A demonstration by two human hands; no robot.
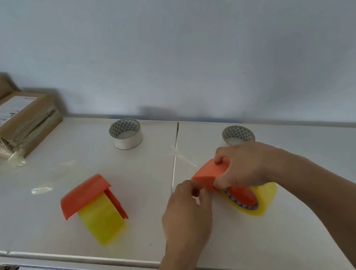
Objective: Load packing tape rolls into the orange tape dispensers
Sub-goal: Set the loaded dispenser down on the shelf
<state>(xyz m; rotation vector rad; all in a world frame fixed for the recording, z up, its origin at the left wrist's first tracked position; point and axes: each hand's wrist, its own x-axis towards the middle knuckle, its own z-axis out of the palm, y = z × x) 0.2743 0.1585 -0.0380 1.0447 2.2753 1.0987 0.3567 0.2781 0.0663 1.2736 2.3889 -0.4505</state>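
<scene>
At seven o'clock one loaded dispenser [91, 198] stands finished, while at four o'clock our right hand [244, 165] grips the second dispenser [210, 175] over its yellow roll [263, 200], left hand [187, 213] pinching its tape end, nearly done.

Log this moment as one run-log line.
right hand: gripping orange plastic tape dispenser | left hand: pinching its front | yellow tape roll: mounted

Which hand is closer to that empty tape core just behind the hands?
Right. The right hand sits directly in front of the empty tape core, partly covering it; the left hand is lower, further away.
</scene>
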